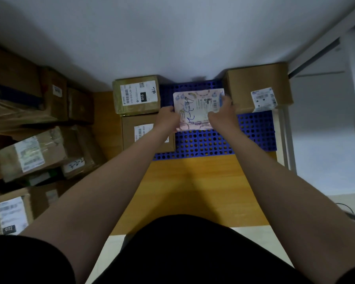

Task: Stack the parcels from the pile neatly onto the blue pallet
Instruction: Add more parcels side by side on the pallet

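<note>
Clutching the pink parcel point(196, 101) at both ends, left hand point(168, 117) and right hand point(221, 111) level, its long axis across frame, over the blue pallet point(254, 130).

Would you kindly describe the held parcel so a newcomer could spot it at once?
Start at the blue pallet. Between the taped box far left and the larger brown box far right, the left hand and right hand hold a flat parcel. It alone is pale pink with blue handwriting; its neighbours are brown cardboard.
</note>
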